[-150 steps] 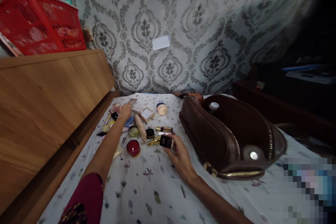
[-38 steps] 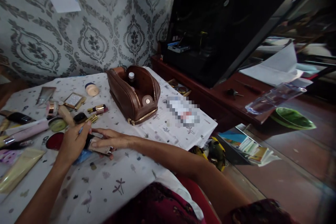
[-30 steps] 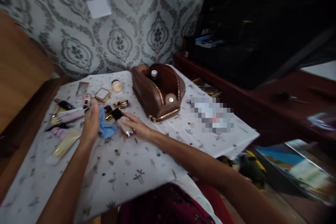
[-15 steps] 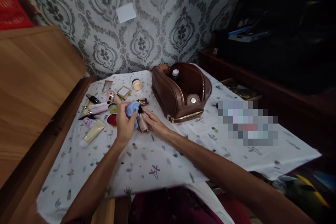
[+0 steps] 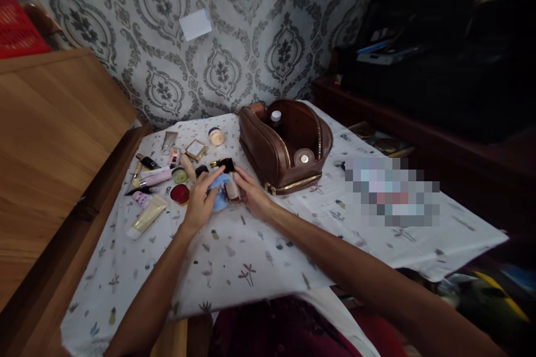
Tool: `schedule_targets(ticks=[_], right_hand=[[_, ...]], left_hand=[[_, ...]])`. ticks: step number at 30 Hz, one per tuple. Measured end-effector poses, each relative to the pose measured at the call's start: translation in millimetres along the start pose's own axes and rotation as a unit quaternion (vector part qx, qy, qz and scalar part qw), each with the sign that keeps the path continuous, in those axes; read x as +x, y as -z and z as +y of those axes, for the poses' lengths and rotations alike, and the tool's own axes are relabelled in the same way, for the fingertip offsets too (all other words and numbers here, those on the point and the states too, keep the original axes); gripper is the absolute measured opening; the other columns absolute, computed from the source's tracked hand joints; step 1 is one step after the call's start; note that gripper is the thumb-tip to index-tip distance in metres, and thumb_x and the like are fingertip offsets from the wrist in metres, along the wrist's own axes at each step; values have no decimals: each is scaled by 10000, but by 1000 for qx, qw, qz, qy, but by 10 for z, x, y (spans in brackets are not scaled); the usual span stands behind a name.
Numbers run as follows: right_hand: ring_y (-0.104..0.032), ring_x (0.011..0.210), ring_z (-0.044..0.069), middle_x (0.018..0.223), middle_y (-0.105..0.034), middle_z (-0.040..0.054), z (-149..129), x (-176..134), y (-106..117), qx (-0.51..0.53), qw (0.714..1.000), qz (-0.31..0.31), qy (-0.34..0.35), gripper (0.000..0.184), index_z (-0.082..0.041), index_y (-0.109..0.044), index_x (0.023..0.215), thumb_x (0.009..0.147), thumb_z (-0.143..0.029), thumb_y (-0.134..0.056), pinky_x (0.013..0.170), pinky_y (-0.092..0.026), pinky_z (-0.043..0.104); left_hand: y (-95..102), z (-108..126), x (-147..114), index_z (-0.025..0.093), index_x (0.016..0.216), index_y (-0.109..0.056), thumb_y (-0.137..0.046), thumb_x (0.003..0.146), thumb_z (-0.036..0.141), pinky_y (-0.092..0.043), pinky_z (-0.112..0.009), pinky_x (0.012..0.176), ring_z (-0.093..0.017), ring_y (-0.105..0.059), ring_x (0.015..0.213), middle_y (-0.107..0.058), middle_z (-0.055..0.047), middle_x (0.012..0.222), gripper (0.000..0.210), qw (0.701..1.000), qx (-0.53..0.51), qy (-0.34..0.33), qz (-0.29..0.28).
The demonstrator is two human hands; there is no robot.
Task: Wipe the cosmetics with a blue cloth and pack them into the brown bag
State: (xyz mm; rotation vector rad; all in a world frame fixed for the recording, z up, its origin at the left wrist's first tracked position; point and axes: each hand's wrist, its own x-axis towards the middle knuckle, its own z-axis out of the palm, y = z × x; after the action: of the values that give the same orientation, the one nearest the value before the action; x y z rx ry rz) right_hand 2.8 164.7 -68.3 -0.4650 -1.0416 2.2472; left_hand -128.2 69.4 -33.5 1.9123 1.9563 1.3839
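Over the white tablecloth (image 5: 234,268): one black-capped bottle (image 5: 233,190). My right hand (image 5: 257,198): fingers closed on the bottle's side. My left hand (image 5: 199,202): fingers bunched around a blue cloth (image 5: 219,199), against the bottle. Brown bag (image 5: 260,149): unzipped, just beyond my right hand. Red round case (image 5: 180,194): left of my left hand.

The left hand (image 5: 199,204) is partly hiding the blue cloth (image 5: 220,196), the right hand (image 5: 256,198) the bottle (image 5: 233,189); pixelation (image 5: 389,194) is masking part of the counter (image 5: 226,270); the left edge is cropping the red basket (image 5: 20,30).
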Motion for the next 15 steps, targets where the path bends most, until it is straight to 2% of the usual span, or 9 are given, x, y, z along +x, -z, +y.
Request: schedule_targets(ticks=[3, 6, 8, 11, 13, 15], right_hand=[[-608, 709, 148, 931, -667, 0, -33, 6, 11, -16, 1000, 7, -16, 584, -304, -552, 1329, 797, -462, -735, 545, -473, 250], [-554, 603, 134, 817, -641, -7, 9, 4, 18, -64, 998, -20, -12, 632, -286, -551, 1356, 793, -516, -726, 488, -420, 241], [-521, 583, 127, 804, -636, -2, 55, -2, 18, -100, 994, -46, 5, 660, -266, -558, 1366, 793, -554, -715, 487, -404, 243], [-579, 750, 166, 913, -665, 30, 97, -9, 20, -155, 985, -66, 48, 643, -245, -597, 1332, 795, -581, -707, 596, -465, 264], [-595, 878, 192, 966, -673, 40, 102, -3, 27, -176, 979, -66, 74, 621, -240, -619, 1302, 796, -590, -704, 677, -490, 275], [-593, 882, 190, 955, -672, 36, 102, 12, 39, -174, 980, -58, 79, 637, -236, -614, 1302, 787, -599, -707, 683, -489, 271]], left_hand=[[104, -84, 37, 216, 1234, -568, -562, 875, 201, -468, -333, 917, -220, -603, 1050, -643, -58, 1140, 360, 996, 14, 30, 84], [165, -143, 56, 212, 1039, -587, -574, 824, 166, -475, -313, 831, -208, -610, 917, -649, -26, 981, 221, 987, 61, 33, 144], [169, -139, 55, 215, 962, -607, -558, 800, 125, -477, -318, 839, -213, -611, 923, -650, -22, 942, 191, 986, 81, 12, 144], [131, -75, 31, 218, 942, -647, -528, 799, 86, -487, -329, 885, -217, -611, 972, -636, -37, 956, 228, 985, 100, -21, 140], [91, -20, 0, 211, 974, -668, -509, 815, 79, -492, -341, 923, -220, -610, 1021, -620, -61, 1032, 260, 982, 123, -52, 136], [50, 23, -35, 197, 1032, -670, -506, 831, 91, -491, -358, 963, -229, -606, 1079, -597, -87, 1123, 280, 980, 141, -81, 118]])
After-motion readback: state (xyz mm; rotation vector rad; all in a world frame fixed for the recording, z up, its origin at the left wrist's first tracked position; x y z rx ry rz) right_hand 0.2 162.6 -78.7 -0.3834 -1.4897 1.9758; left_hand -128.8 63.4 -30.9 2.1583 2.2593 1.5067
